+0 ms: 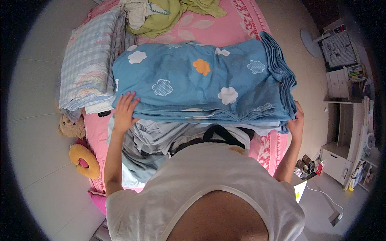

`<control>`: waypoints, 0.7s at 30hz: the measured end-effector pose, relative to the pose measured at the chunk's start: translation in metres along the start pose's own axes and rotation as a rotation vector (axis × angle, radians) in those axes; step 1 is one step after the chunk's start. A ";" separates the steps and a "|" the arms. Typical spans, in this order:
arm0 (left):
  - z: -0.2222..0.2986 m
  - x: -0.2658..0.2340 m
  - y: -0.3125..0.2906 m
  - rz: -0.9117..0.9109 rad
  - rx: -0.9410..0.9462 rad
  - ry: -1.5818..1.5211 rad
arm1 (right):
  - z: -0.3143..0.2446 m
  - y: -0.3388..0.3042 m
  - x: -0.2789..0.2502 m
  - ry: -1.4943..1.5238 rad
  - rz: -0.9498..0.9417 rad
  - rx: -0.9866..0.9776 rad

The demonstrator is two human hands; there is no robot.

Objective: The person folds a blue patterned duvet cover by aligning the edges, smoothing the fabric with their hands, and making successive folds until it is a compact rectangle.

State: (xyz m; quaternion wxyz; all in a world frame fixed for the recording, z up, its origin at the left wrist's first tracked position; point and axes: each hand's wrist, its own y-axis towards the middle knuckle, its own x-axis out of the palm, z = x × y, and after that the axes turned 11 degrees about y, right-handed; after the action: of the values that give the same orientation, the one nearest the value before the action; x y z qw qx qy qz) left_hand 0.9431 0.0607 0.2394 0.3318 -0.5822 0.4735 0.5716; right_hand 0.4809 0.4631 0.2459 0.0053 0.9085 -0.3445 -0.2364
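Observation:
A blue quilt (181,76) with white, dotted and orange cloud shapes lies folded in a long, layered bundle across the bed in front of me. Its stacked folds show along the right end and the near edge. My left hand (126,110) rests on the quilt's near left corner, fingers spread and flat. At the near right corner, my right hand (296,120) has its fingers curled round the layered edge; some fingertips are hidden. Rumpled grey bedding (148,140) lies between the quilt and my body.
Left of the quilt sits a folded checked blanket (90,60), with a teddy bear (72,126) and a yellow neck pillow (84,160) nearer me. Green cloth (169,20) lies at the far side of the pink bedspread (209,26). Shelves (341,120) stand beyond the floor at right.

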 end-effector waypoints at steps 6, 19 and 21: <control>-0.021 -0.015 0.030 0.143 -0.108 -0.056 | 0.017 0.002 -0.014 0.336 -0.234 0.297; -0.078 -0.084 0.149 0.296 -0.085 0.265 | -0.031 0.104 -0.020 -0.141 0.339 -0.175; -0.094 -0.112 0.185 0.377 -0.111 0.338 | -0.060 0.152 -0.041 -0.340 0.356 -0.307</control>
State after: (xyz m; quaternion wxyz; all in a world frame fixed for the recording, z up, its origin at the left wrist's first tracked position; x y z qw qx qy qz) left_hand 0.8150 -0.0689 0.3897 0.1030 -0.5885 0.5901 0.5430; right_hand 0.3854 0.3643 0.3425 0.1262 0.7697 -0.4545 -0.4302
